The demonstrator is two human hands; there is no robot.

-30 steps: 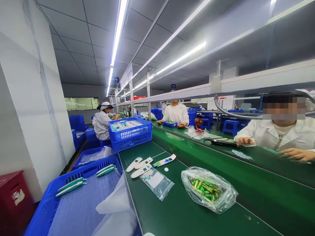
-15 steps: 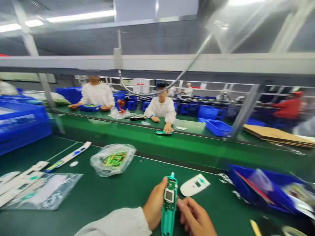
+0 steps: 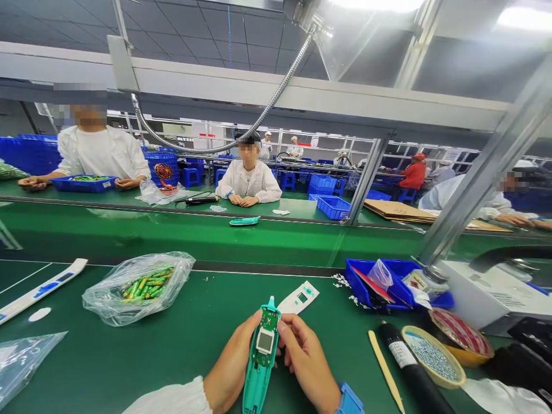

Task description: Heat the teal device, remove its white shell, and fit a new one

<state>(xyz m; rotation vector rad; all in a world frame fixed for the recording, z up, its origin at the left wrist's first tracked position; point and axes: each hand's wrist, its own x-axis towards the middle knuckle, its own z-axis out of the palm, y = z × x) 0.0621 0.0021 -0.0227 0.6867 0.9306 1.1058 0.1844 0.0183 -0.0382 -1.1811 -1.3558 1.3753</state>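
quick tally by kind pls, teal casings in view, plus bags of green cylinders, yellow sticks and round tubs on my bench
Teal casings: 2 (one held)
Bag of green cylinders: 1
Yellow stick: 1
Round tubs: 2
Total: 6

A white sleeve [image 3: 172, 399] covers the left forearm, blue wristband [image 3: 350, 399] the right.

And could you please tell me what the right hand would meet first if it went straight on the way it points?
The right hand would most likely meet the green device, whose edge it seems to touch.
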